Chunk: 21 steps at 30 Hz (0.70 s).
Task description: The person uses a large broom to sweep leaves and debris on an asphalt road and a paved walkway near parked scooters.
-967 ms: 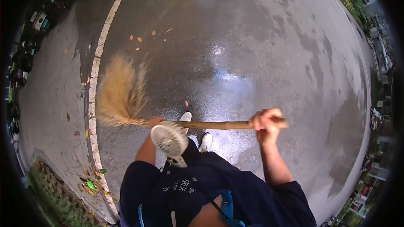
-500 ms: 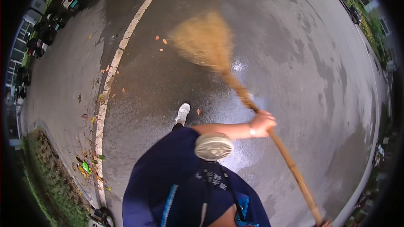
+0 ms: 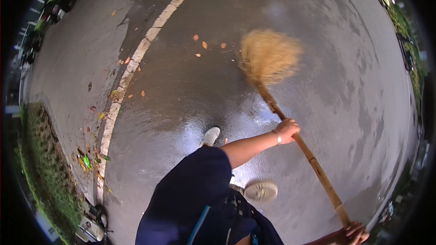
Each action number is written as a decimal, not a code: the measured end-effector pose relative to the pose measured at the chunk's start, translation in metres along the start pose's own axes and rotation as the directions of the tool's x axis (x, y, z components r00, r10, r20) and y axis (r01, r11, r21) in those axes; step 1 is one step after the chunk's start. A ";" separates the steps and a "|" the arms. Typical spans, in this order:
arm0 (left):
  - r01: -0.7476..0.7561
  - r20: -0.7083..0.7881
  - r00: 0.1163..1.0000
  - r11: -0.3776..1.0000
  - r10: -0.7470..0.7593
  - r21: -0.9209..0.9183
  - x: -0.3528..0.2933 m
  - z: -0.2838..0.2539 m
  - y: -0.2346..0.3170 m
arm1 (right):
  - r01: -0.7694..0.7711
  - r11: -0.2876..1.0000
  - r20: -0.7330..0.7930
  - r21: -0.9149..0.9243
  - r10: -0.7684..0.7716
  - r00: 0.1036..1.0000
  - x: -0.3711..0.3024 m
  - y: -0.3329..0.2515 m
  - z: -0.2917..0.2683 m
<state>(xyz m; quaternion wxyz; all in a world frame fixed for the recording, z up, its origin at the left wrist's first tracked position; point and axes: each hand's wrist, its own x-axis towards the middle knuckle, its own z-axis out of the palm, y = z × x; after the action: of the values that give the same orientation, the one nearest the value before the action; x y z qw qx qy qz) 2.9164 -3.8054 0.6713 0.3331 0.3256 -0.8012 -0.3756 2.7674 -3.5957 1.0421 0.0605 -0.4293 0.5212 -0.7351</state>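
Observation:
I hold a long-handled straw broom [image 3: 271, 56] slantwise, its bristles spread over the wet road ahead of me and smeared by motion. My left hand [image 3: 287, 130] is closed round the handle partway up, below the bristles, with a light band on the wrist. Down at the lower right, my right hand [image 3: 356, 233] wraps the top end of the bamboo handle. A few orange leaves [image 3: 204, 45] lie on the asphalt to the left of the bristles.
A pale stone strip [image 3: 146, 43] runs along the left. Beside it lie more leaves and a bright green scrap [image 3: 86, 161]. A planted bed [image 3: 50, 163] edges the far left, with a scooter [image 3: 93, 227] at lower left. A round fan [image 3: 261, 191] hangs at my chest.
The broom's bristles have swung to the right, away from the leaves. My right hand has come further into view, and the round fan has swung lower and rightward.

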 end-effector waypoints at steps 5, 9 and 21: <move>0.260 -0.325 0.923 0.957 -0.207 0.130 -0.130 -0.171 -0.091 | -0.296 0.933 0.378 0.203 0.204 0.903 -0.003 0.058 0.152; 0.507 -0.263 0.858 0.811 -0.442 0.292 -0.314 -0.255 -0.154 | -0.568 0.778 0.534 0.270 0.370 0.760 -0.113 0.083 0.270; 0.384 -0.276 0.917 0.824 -0.288 0.417 -0.316 -0.221 0.100 | -0.424 0.810 0.284 0.406 0.330 0.900 -0.097 -0.042 -0.021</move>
<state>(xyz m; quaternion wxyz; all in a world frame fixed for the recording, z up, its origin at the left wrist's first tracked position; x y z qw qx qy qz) 3.2396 -3.5959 0.7715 0.2530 0.5683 -0.7591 -0.1918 2.8282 -3.5098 1.0197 0.3572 -0.3618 0.3993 -0.7629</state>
